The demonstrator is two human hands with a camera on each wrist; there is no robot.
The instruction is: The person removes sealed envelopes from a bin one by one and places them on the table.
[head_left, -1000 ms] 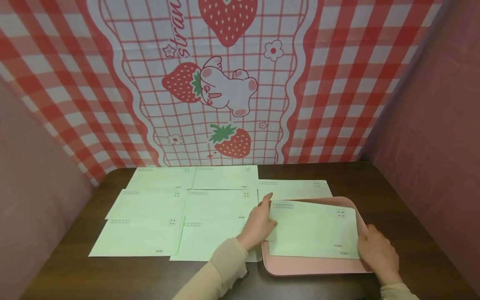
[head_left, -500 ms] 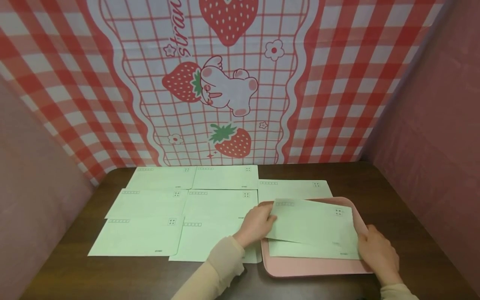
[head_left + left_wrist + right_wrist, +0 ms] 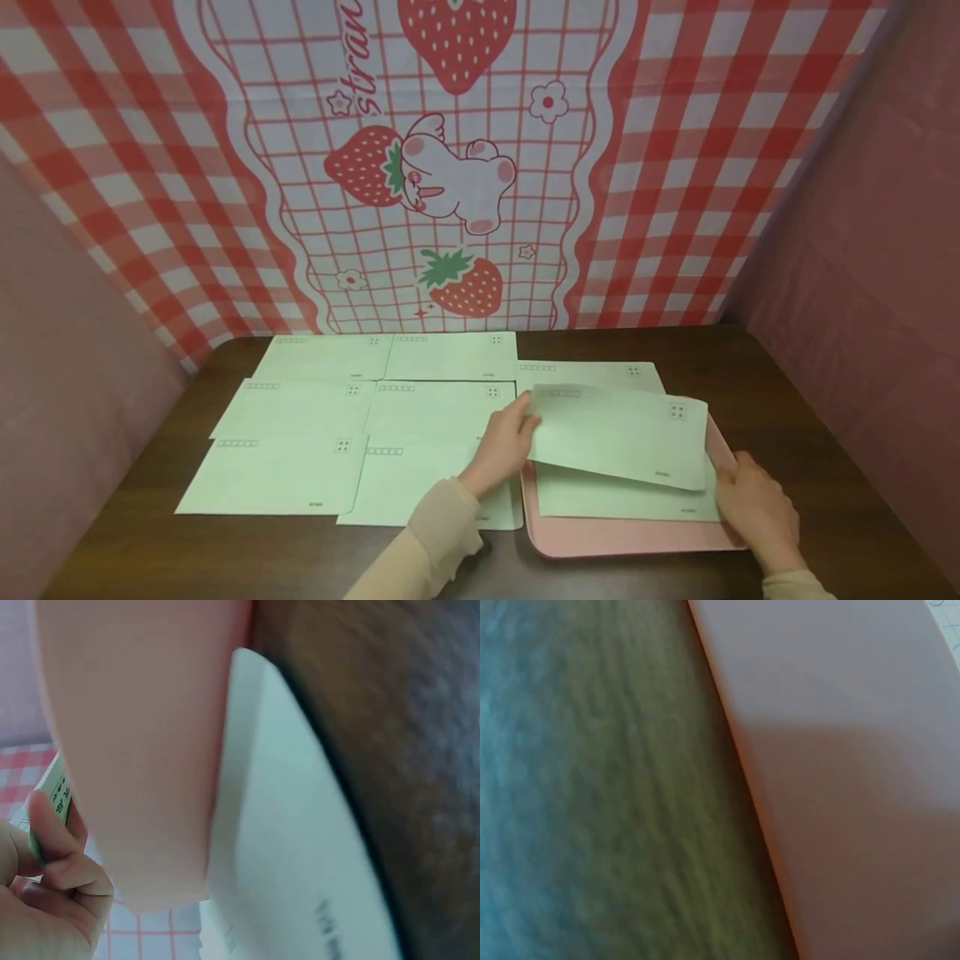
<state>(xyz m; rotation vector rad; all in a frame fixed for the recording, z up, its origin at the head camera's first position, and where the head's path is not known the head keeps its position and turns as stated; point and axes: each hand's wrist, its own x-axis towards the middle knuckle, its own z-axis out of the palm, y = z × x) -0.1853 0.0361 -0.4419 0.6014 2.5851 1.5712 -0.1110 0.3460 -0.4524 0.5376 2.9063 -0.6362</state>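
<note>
Between thumb and fingers, my left hand [image 3: 501, 442] pinches the left edge of a pale green envelope [image 3: 615, 437], which is tilted above the pink tray [image 3: 637, 535]. In the left wrist view the left hand [image 3: 56, 892] shows at the left, beside the tray's side wall [image 3: 142, 750]. Another envelope [image 3: 622, 502] lies in the tray under the raised one. My right hand [image 3: 759, 504] grips the tray's right rim, its fingertips partly hidden. Only the tray's side [image 3: 840, 787] and the table appear in the right wrist view.
Several matching envelopes [image 3: 277, 475] lie in rows on the dark wooden table [image 3: 135, 533], left of the tray. One more envelope [image 3: 585, 373] lies behind the tray, partly covered. A strawberry-print cloth [image 3: 450, 183] hangs at the back.
My left hand has lifted the top envelope off the one beneath and moved it slightly left and away from me. The right hand has stayed at the tray's rim.
</note>
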